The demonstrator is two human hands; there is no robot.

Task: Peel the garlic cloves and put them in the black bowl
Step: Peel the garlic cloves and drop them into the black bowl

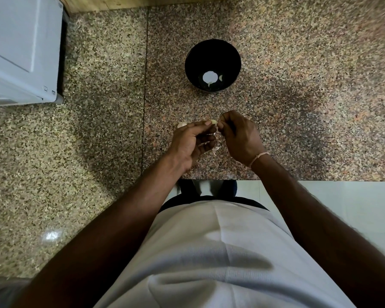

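Both hands are up over the speckled stone counter (298, 63), working one garlic clove (214, 122) between them. The left hand (192, 142) has it pinched at thumb and forefinger tip, the pale end of the clove poking out toward the right hand (239, 135), so its long axis seems to run roughly left to right, straight across the gap. The right hand's fingers are curled in tight at that exposed end, apparently nipping at the skin, though exactly what they grip is hidden behind the knuckles. Loose papery peel (216, 150) lies on the counter just below the hands, and another pale piece (181, 124) peeks out just beyond the left knuckles; clove or husk, I cannot tell. Now the key line: the black bowl (213, 50) sits directly ahead, beyond the hands and well apart from them, a few pale bits (220, 78) already in the bottom beside a bright reflection. The clove lies almost on the bowl's centre line, so either hand could carry it forward; the left already holds it.
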